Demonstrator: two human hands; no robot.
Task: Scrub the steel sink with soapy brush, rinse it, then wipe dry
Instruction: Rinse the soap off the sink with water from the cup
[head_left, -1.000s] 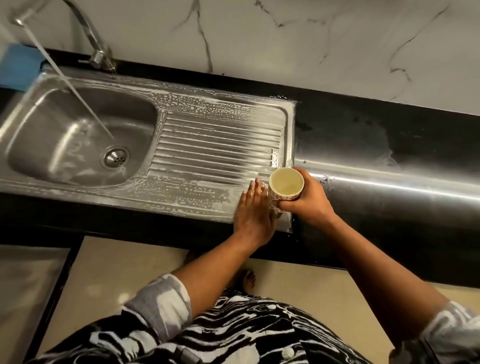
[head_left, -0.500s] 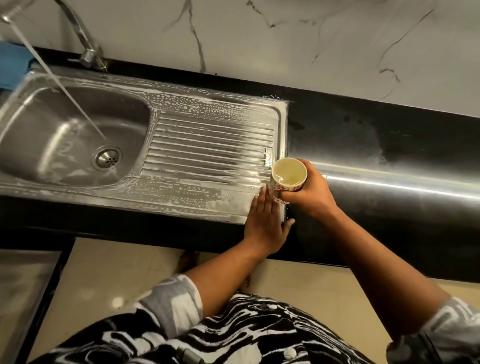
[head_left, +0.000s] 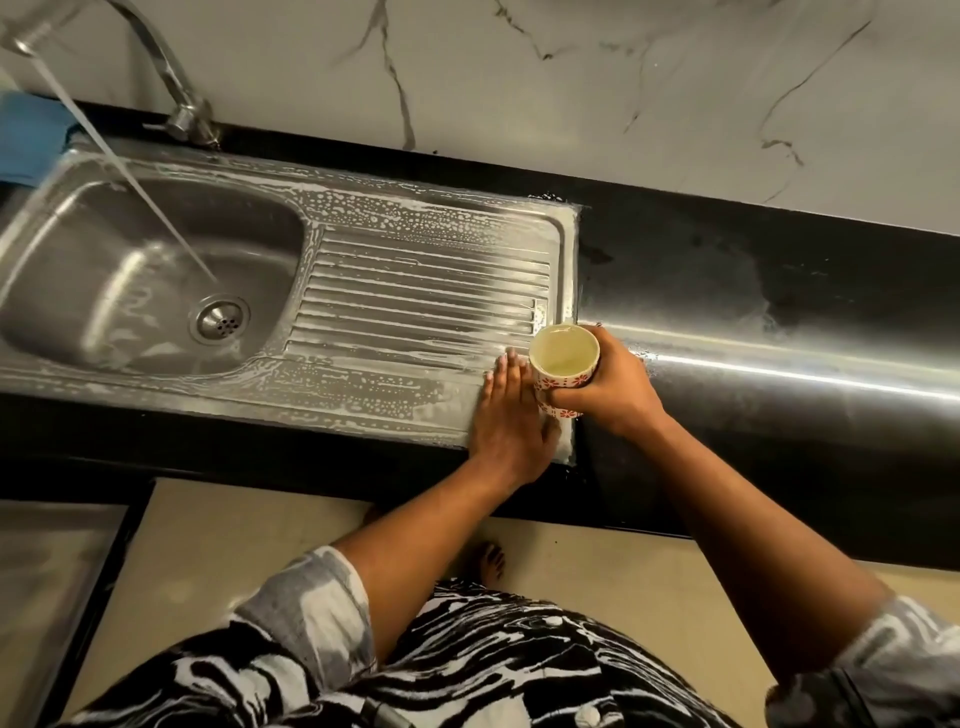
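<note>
The left hand (head_left: 511, 421) lies flat, fingers straight and together, on the soapy corner of the steel sink (head_left: 395, 291) at 4 o'clock from its drain (head_left: 219, 318), and at 3 o'clock of this hand the right hand (head_left: 610, 397) curls tightly around a flowered cup (head_left: 563, 358).

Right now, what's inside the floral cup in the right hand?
The cup shows a pale cream interior with what looks like clear water. The right hand wraps its side, hiding its base.
</note>
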